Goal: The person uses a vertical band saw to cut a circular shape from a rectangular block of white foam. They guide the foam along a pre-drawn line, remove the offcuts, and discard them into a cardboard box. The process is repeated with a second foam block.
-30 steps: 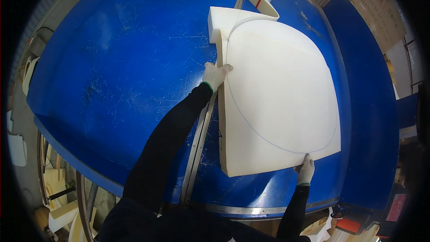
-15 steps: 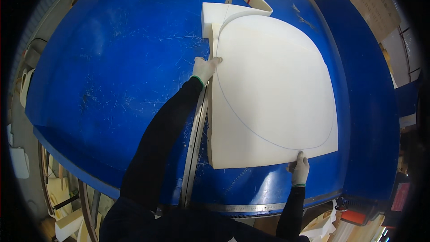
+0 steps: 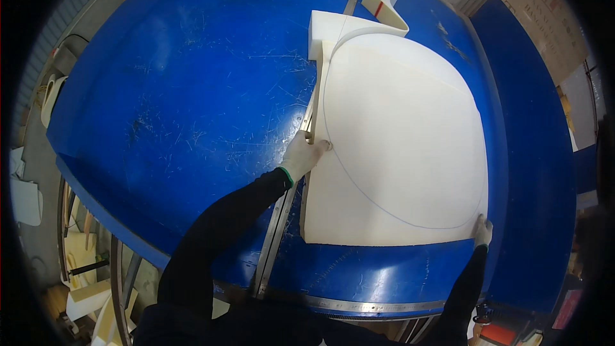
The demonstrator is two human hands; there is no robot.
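Note:
A thick white foam slab (image 3: 403, 141) lies flat on the blue table, with a curved blue line drawn on its top. Its far edge is rounded and follows a cut curve. My left hand (image 3: 304, 155), in a white glove with a green cuff edge, grips the slab's left edge, thumb on top and fingers hidden below. My right hand (image 3: 483, 232), also gloved, holds the near right corner; its fingers are partly hidden. Beyond the left hand, a thin upright blade or wire (image 3: 344, 20) meets the slab near its far left corner. White foam offcut (image 3: 322, 30) lies beside it.
A metal strip (image 3: 274, 243) runs across the blue table (image 3: 192, 90). Another curved foam offcut (image 3: 383, 8) with a red mark lies at the far side. A raised blue panel (image 3: 532, 154) borders the right. Foam scraps (image 3: 96, 298) sit below the table at left.
The slab has turned slightly. My left hand has slid nearer along its left edge, and my right hand has shifted from the near edge to the right corner. The whole view has shifted a little.

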